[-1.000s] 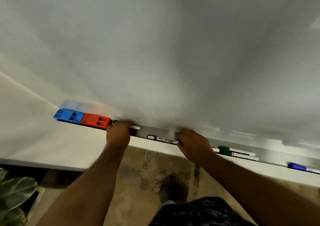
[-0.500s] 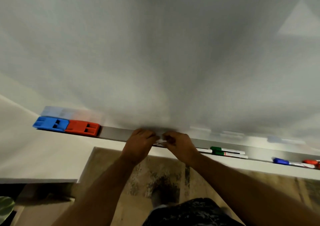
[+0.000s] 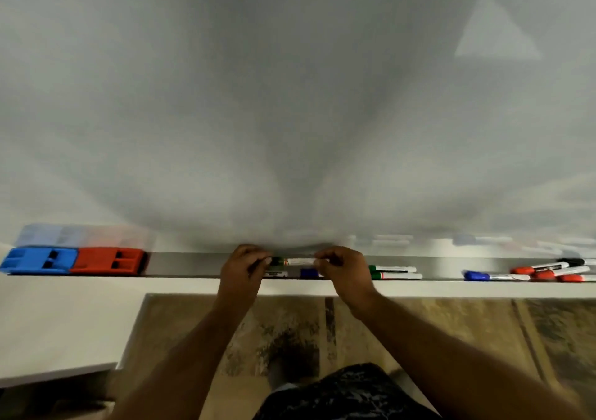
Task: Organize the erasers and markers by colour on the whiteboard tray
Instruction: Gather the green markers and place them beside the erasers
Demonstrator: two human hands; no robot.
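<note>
Both hands have converged at the middle of the whiteboard tray [image 3: 193, 263]: a second ago our left hand [image 3: 243, 266] lay beside the red eraser [image 3: 108, 260] over a green-capped marker, and our right hand [image 3: 343, 266] rested further along the rail; now the two hold one green marker [image 3: 295, 261] between them, each grip pinching an end, the left at the dark green cap and the right at the tail of the white barrel. Beneath it, on the tray, we see a second marker with a blue cap [image 3: 309, 273] and part of another barrel by the left fingers, its colour unclear. The blue eraser [image 3: 37, 260] touches the red eraser at the far left, as before. Two green markers [image 3: 395, 273] lie just right of the right hand, and a blue marker [image 3: 477, 276], several red markers [image 3: 545, 274] and a black marker [image 3: 572, 261] lie near the right edge. We judge that the green marker has been carried rightward toward its fellows, so the greens are nearly grouped, while the blues remain well apart
</note>
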